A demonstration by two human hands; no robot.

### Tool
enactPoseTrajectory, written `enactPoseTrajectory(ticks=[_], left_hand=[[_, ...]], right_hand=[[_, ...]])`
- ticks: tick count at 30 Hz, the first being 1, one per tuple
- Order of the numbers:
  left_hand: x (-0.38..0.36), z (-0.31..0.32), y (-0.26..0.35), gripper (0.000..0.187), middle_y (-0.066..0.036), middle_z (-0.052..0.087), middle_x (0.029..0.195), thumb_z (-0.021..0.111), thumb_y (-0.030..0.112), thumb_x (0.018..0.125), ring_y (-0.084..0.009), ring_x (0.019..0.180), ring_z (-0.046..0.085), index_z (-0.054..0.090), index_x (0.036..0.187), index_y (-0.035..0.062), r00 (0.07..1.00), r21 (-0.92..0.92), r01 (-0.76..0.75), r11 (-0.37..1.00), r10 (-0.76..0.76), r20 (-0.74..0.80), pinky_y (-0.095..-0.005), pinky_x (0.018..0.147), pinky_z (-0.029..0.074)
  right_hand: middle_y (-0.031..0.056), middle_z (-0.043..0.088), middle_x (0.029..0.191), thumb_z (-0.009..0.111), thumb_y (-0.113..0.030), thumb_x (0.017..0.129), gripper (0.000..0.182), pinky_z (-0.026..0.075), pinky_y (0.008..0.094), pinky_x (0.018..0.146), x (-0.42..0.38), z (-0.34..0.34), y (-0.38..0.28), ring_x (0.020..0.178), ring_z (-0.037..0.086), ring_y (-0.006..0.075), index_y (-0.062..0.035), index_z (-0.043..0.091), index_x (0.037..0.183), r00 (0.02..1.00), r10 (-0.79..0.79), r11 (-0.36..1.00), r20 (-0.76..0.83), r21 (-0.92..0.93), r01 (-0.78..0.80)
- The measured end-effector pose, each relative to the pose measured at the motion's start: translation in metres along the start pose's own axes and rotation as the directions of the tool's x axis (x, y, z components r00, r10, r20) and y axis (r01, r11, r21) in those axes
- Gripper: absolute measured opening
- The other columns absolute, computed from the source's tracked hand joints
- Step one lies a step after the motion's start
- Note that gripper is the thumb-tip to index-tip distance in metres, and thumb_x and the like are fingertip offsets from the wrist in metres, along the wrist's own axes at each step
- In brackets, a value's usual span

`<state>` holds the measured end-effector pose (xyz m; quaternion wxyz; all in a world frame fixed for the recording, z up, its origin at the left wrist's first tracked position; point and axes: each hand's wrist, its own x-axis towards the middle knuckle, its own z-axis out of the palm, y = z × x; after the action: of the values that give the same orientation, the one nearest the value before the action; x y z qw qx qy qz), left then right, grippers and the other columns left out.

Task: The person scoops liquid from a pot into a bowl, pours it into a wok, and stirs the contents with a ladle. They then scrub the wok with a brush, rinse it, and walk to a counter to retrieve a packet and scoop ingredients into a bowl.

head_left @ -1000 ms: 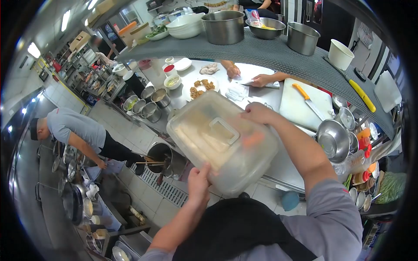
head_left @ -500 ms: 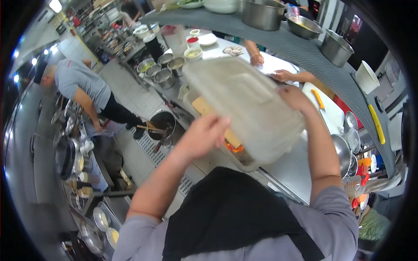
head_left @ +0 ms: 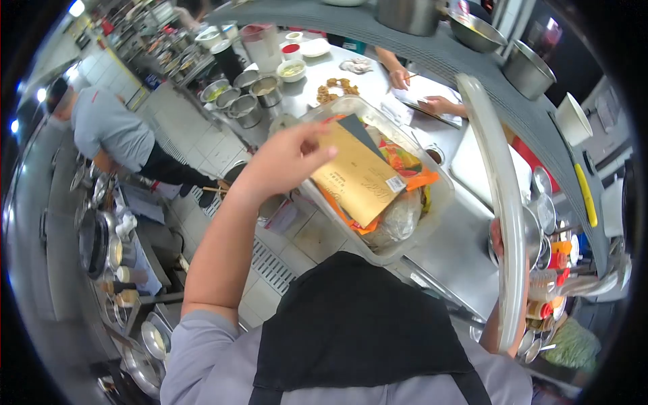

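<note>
A clear plastic bin (head_left: pixel 442 202) sits in front of me with its top uncovered. Inside it lie a gold printed packet (head_left: pixel 358 179) with a small white label, a dark card (head_left: pixel 359 131), orange-and-red packaging (head_left: pixel 398 156) and a clear plastic bag (head_left: pixel 399 219). My left hand (head_left: pixel 287 158) hovers over the bin's left side at the gold packet's upper corner, thumb and fingers apart, holding nothing visible. Off to the right, my right hand (head_left: pixel 497 239) grips the translucent lid (head_left: pixel 496 175), which stands nearly edge-on; most of that hand is hidden behind it.
Another person's hands (head_left: pixel 437 106) rest by papers across the counter. Metal pots (head_left: pixel 245 111), a bowl (head_left: pixel 291 70) and brown food pieces (head_left: pixel 337 89) stand beyond the bin. A shelf (head_left: pixel 432 50) crosses above. A co-worker (head_left: pixel 115 128) stands at the left.
The lid has come off the bin and swung right, turned upright, in my right hand. My left hand has moved up and left, and the bin's contents are now exposed.
</note>
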<state>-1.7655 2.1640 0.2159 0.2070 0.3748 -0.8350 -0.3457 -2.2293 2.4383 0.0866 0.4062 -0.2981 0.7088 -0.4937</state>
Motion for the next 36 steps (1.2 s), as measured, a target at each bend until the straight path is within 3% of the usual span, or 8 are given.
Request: enactPoseTrajectory(ticks=[2, 5, 9, 13, 17, 23, 30, 36], left_hand=[[-0.004, 0.014, 0.0, 0.051, -0.011, 0.063, 0.1, 0.065, 0.033, 0.088, -0.0196, 0.092, 0.059, 0.054, 0.126, 0.002, 0.995, 0.068, -0.041, 0.997, 0.034, 0.096, -0.032, 0.081, 0.047], [-0.002, 0.036, 0.001, 0.058, -0.018, 0.058, 0.116, 0.071, 0.036, 0.081, -0.0304, 0.11, 0.055, 0.054, 0.126, 0.0022, 0.969, 0.243, -0.194, 0.95, 0.146, 0.201, -0.038, 0.094, 0.044], [0.002, 0.06, 0.006, 0.072, -0.024, 0.042, 0.137, 0.076, 0.039, 0.072, -0.039, 0.127, 0.042, 0.051, 0.13, 0.005, 0.927, 0.32, -0.319, 0.892, 0.224, 0.301, -0.0437, 0.107, 0.034], [0.002, 0.08, 0.017, 0.085, -0.025, 0.037, 0.142, 0.081, 0.038, 0.064, -0.0413, 0.131, 0.036, 0.046, 0.136, 0.0071, 0.869, 0.379, -0.42, 0.825, 0.246, 0.429, -0.0454, 0.109, 0.03], [0.005, 0.086, 0.028, 0.085, -0.023, 0.036, 0.143, 0.08, 0.034, 0.062, -0.0402, 0.133, 0.033, 0.047, 0.135, 0.0064, 0.874, 0.405, -0.383, 0.83, 0.184, 0.45, -0.046, 0.109, 0.03], [0.008, 0.086, 0.029, 0.075, -0.02, 0.043, 0.138, 0.078, 0.033, 0.065, -0.0368, 0.129, 0.04, 0.052, 0.129, 0.0027, 0.893, 0.469, -0.379, 0.798, 0.182, 0.412, -0.0451, 0.106, 0.034], [0.016, 0.07, 0.018, 0.068, -0.019, 0.046, 0.136, 0.076, 0.034, 0.072, -0.0347, 0.128, 0.043, 0.052, 0.129, 0.0054, 0.905, 0.516, -0.409, 0.753, 0.264, 0.333, -0.0438, 0.105, 0.036], [0.018, 0.069, 0.004, 0.072, -0.018, 0.046, 0.137, 0.076, 0.039, 0.071, -0.0353, 0.126, 0.045, 0.052, 0.131, 0.0074, 0.927, 0.588, -0.359, 0.724, 0.202, 0.318, -0.0426, 0.104, 0.037]], right_hand=[[0.0007, 0.063, 0.085, 0.052, -0.035, 0.097, 0.037, 0.045, 0.0225, 0.063, -0.032, -0.029, 0.039, 0.07, 0.054, 0.0066, -0.0004, 0.064, 0.105, 0.979, 0.205, 0.945, 0.018, 0.255, -0.203], [0.0002, 0.063, 0.086, 0.055, -0.033, 0.096, 0.036, 0.045, 0.0235, 0.068, -0.089, -0.045, 0.092, 0.074, 0.054, 0.007, 0.0006, 0.064, 0.105, 0.988, 0.156, 0.949, 0.024, 0.275, -0.156], [0.0039, 0.065, 0.092, 0.057, -0.036, 0.094, 0.043, 0.044, 0.0269, 0.08, -0.157, -0.016, 0.098, 0.087, 0.054, 0.0112, 0.0047, 0.064, 0.107, 0.942, 0.216, 0.962, -0.258, -0.107, -0.25], [0.0075, 0.065, 0.086, 0.055, -0.038, 0.093, 0.043, 0.045, 0.0308, 0.078, -0.188, -0.02, 0.1, 0.081, 0.054, 0.0138, 0.0039, 0.065, 0.1, 0.892, 0.371, 0.833, -0.258, -0.331, -0.443], [0.0182, 0.064, 0.079, 0.054, -0.038, 0.093, 0.043, 0.046, 0.0366, 0.071, -0.171, -0.045, 0.12, 0.071, 0.057, 0.0226, 0.0033, 0.065, 0.096, 0.957, 0.2, 0.794, -0.211, -0.536, -0.285], [0.0253, 0.063, 0.09, 0.053, -0.034, 0.093, 0.035, 0.046, 0.0487, 0.073, -0.11, -0.053, 0.132, 0.086, 0.059, 0.0444, 0.0013, 0.057, 0.094, 0.985, -0.008, 0.6, -0.171, -0.789, -0.132], [0.0197, 0.062, 0.094, 0.053, -0.028, 0.093, 0.026, 0.048, 0.0492, 0.072, -0.083, -0.01, 0.141, 0.086, 0.06, 0.0406, -0.0032, 0.06, 0.098, 0.885, -0.247, 0.505, -0.395, -0.832, -0.23], [0.0162, 0.061, 0.105, 0.055, -0.023, 0.09, 0.023, 0.049, 0.0454, 0.08, -0.072, -0.002, 0.152, 0.099, 0.057, 0.0356, -0.0054, 0.062, 0.103, 0.853, -0.209, 0.399, -0.479, -0.838, -0.373]])
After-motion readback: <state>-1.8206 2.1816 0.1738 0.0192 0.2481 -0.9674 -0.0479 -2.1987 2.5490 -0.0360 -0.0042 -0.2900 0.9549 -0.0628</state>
